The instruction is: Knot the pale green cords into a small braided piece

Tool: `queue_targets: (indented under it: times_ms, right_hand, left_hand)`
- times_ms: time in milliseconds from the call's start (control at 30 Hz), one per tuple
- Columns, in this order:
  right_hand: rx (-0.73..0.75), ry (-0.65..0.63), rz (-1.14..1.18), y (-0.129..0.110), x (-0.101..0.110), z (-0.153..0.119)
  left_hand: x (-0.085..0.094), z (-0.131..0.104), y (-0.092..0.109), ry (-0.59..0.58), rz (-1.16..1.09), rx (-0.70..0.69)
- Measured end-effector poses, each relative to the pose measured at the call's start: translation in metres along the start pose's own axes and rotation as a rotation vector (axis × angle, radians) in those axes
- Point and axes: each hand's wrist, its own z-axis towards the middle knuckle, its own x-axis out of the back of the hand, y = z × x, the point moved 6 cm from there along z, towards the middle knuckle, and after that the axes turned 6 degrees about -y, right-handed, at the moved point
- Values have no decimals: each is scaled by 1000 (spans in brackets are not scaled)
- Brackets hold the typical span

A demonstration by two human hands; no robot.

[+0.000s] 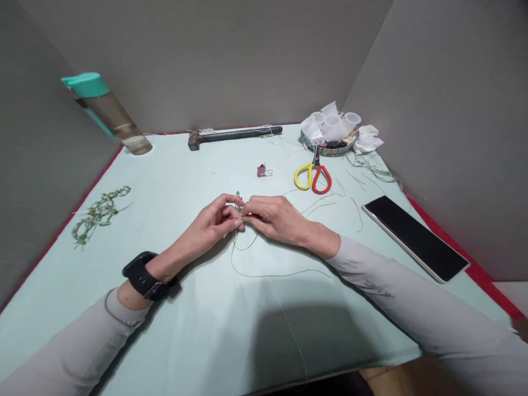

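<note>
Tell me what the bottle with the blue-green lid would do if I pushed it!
The bottle would probably tip if pushed near its lid, since it stands tall and narrow. Once down, it might roll a bit, because its body looks round.

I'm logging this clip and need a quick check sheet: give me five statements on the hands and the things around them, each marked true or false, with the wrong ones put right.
1. The left hand and right hand are close together, with a thin strand trailing from between them. True.
2. The black watch is on the right wrist. False: the black watch is on the left wrist.
3. The scissors have one yellow handle and one red one. True.
4. The phone lies to the left of both hands. False: it lies to their right.
5. The hammer lies inside the basket. False: it lies apart, to the basket's left.
</note>
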Motion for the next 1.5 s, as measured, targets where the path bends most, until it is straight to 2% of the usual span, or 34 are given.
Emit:
queue_targets:
  times_ms: [133,333,433,567,700,867,1067,1133,1233,1367,1400,1467,1500]
  right_hand:
    - [-26,33,-7,4,2,0]
    - [-86,56,23,8,6,0]
    - [-108,64,51,6,6,1]
    - [-126,61,94,3,5,2]
    - [-149,25,124,4,2,2]
    - [-190,-54,142,10,-5,0]
    - [-222,-131,175,15,-12,-1]
    - [-233,-141,187,16,-12,-1]
    - [-245,-145,206,16,-12,-1]
    - [-243,-133,236,16,-11,-1]
    - [-241,-128,244,16,-10,-2]
    - [-238,-114,260,16,-9,-2]
    - [-236,-106,270,16,-9,-2]
  left_hand:
    - [0,-3,5,65,80,-11]
    - [12,-13,22,323,294,-88]
    - [13,-16,24,381,450,-67]
    - [5,-14,18,373,611,-30]
    - [1,-13,13,355,634,-7]
    - [3,-20,18,305,511,32]
    - [5,-45,45,140,292,94]
    - [14,-56,57,103,293,132]
    - [47,-64,73,106,440,185]
    - [95,-51,75,113,716,185]
    - [103,-45,74,163,773,146]
    - [105,-35,69,261,865,66]
    - [98,-30,65,278,897,28]
